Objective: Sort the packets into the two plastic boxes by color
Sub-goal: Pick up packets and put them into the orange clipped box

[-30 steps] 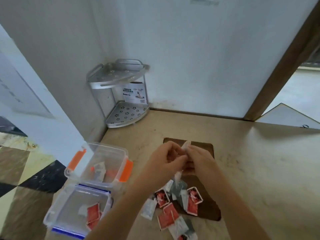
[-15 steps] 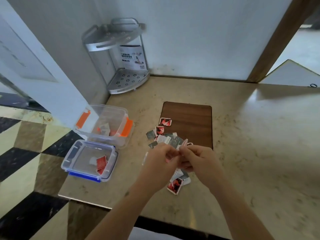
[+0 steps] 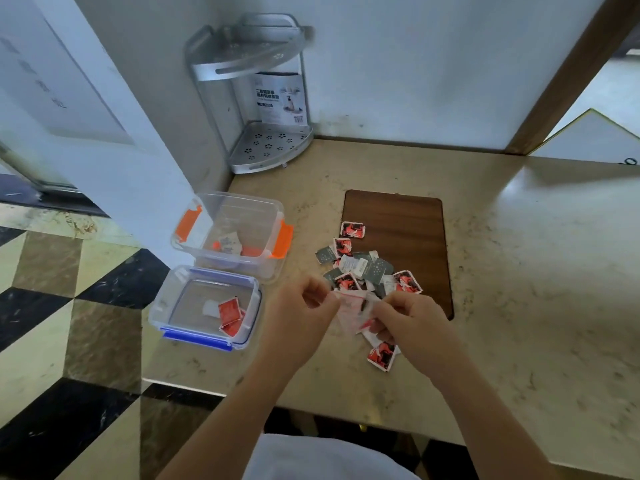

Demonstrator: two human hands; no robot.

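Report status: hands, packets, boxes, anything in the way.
Left hand and right hand pinch one pale packet together. Loose pile unsorted; blue-clipped box holds red packets. Path to boxes clear.

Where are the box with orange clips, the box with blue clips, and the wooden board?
Orange-clip box (image 3: 286, 239): head view, right orange clip.
Blue-clip box (image 3: 196, 338): head view, front blue clip.
Wooden board (image 3: 408, 230): head view, bare middle.

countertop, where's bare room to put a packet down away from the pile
The countertop is bare right of the wooden board, and behind the board up to the wall. A narrower strip lies in front of the blue-clipped box. It is crowded where the packet pile overlaps the board's left edge, and where both hands, left hand and right hand, hold a packet.
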